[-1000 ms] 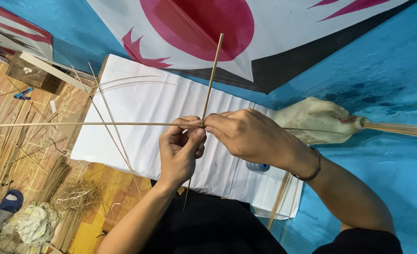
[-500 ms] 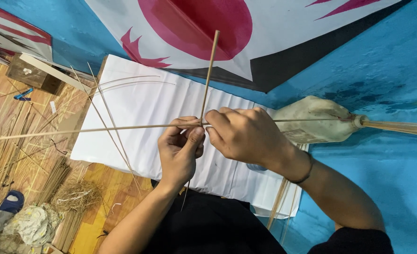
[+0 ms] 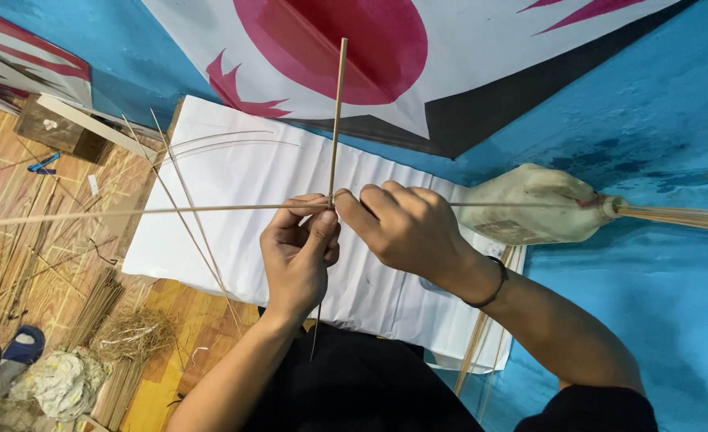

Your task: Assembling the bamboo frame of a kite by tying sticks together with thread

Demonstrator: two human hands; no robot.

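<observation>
Two thin bamboo sticks cross in front of me: an upright stick (image 3: 337,112) and a long horizontal stick (image 3: 162,211) that runs out past the left edge. My left hand (image 3: 296,254) pinches the crossing from below, thumb up against it. Just right of it, my right hand (image 3: 406,227) closes its fingertips on the same crossing; a dark band circles that wrist. Under both hands lies a sheet of white paper (image 3: 234,192) with lengthwise creases. Whether thread is at the joint is too fine to see.
A white kite (image 3: 466,72) with a red disc and black edge hangs on the blue wall. A dirty plastic bottle (image 3: 530,204) holds a bundle of thin sticks at right. Loose sticks, shavings (image 3: 134,332), a cloth and a blue sandal (image 3: 19,346) litter the wooden floor at left.
Both hands stay pinched at the crossing with only small finger shifts. The horizontal stick's left end has tilted slightly.
</observation>
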